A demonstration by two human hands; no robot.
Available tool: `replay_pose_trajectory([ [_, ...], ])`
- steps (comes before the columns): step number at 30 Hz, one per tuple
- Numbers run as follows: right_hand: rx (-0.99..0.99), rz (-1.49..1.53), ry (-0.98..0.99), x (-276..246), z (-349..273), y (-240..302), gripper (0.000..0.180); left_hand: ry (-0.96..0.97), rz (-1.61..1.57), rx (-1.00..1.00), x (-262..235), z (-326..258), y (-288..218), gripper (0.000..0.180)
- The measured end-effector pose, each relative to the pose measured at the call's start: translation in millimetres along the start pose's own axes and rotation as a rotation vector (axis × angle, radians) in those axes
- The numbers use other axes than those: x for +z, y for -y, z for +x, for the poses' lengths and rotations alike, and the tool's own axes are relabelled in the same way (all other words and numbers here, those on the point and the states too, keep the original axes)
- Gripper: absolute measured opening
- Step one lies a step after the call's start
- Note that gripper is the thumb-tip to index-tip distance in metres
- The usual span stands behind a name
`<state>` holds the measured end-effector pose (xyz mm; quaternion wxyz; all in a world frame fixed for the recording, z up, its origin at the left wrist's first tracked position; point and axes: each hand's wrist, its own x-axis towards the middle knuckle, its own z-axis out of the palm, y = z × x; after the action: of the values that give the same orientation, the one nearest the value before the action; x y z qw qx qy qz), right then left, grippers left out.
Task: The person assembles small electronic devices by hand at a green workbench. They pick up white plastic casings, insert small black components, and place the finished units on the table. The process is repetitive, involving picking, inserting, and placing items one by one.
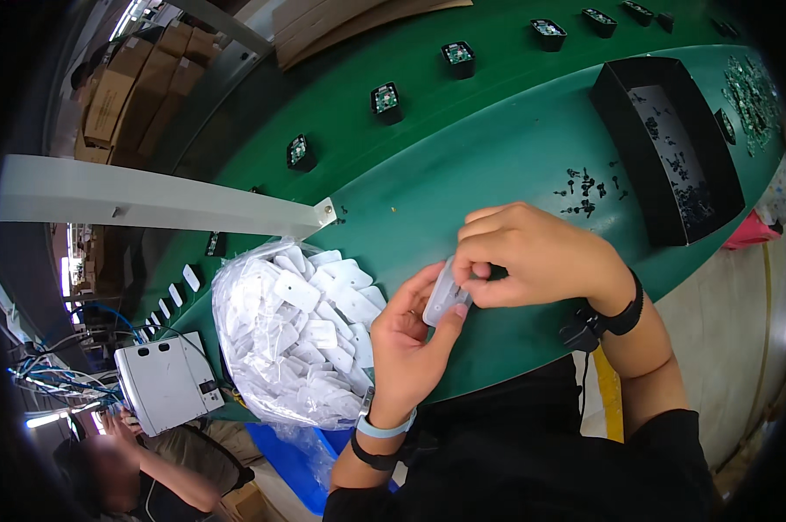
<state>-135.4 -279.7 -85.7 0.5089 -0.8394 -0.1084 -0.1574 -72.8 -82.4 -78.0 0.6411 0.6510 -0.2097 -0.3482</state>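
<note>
Our left grip (408, 352) clasps a pale plastic cover (439, 304) at the centre of the frame, our right grip (536, 261) bent over it.
Left of centre, a thin, crinkled clear bag (225, 291) holds a heap of flat, round-cornered white covers (319, 335). At centre, our left thumb presses the elongated, slightly translucent cover's face, with fingers along its far edge; we judge it light, fairly stiff, a little slippery and apt to flex if squeezed hard, so best held by its long edges. Our right fingers curl against its upper part; we cannot tell whether they pinch anything. Right of centre, small black parts (588, 187) lie scattered on the smooth green desk (497, 152); farther right, a straight-sided black box (628, 157) holds more dark pieces, and green boards (751, 104) glint at the upper right.
</note>
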Motion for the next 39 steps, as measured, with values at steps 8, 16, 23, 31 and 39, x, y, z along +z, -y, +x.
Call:
replay_pose_trajectory([
  [8, 0.024, -0.055, -0.116, 13.3, 3.4, 6.5, 0.013, -0.112, -0.03, 0.032, -1.8, -6.2, 3.1, 0.039],
  [16, 0.167, 0.042, -0.147, 13.1, 5.8, 11.8, 0.016, -0.173, -0.101, -0.024, -3.0, -6.9, 4.0, 0.035],
  [23, 0.341, 0.164, -0.114, 16.3, 6.7, 14.9, 0.022, -0.227, -0.021, -0.03, -1.4, -10.9, 6.4, 0.034],
  [31, 0.407, 0.852, -0.026, 32.7, 7.9, 6.3, 0.045, -0.212, -0.288, -0.048, -10.2, -5.8, 7.9, 0.022],
  [39, 0.221, 0.939, 0.094, 54.7, 9.4, 3.7, 0.073, -0.144, -0.643, -0.294, -20.8, -18.9, -16.3, 0.038],
])
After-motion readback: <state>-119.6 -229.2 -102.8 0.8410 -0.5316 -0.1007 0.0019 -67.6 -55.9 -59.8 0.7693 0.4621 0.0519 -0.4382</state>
